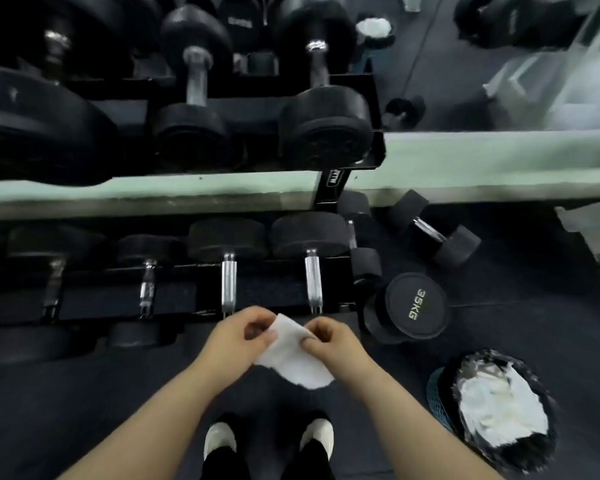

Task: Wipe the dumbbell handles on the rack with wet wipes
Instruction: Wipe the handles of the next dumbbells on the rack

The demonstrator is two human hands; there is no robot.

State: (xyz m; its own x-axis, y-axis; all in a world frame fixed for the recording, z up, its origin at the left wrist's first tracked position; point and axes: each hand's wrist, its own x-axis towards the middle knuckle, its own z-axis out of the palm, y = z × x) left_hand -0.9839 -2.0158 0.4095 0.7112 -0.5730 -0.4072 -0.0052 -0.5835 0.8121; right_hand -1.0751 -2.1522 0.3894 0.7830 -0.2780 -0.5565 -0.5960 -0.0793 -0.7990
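Note:
A white wet wipe [293,358] hangs between my two hands in front of the lower shelf of the black dumbbell rack [340,181]. My left hand [236,332] pinches its upper left edge. My right hand [329,337] pinches the edge on the right. Just beyond my hands, two dumbbells with bright chrome handles [228,284] [313,280] lie on the lower shelf, with darker handles [148,289] further left. The upper shelf carries larger dumbbells with grey handles [196,76] [317,62].
A bin lined with a black bag [492,410], holding used white wipes, stands on the floor at my right. A 35KG dumbbell [413,308] stands on end beside the rack, another [430,232] lies behind it. A mirror fills the upper right. My shoes [219,441] are below.

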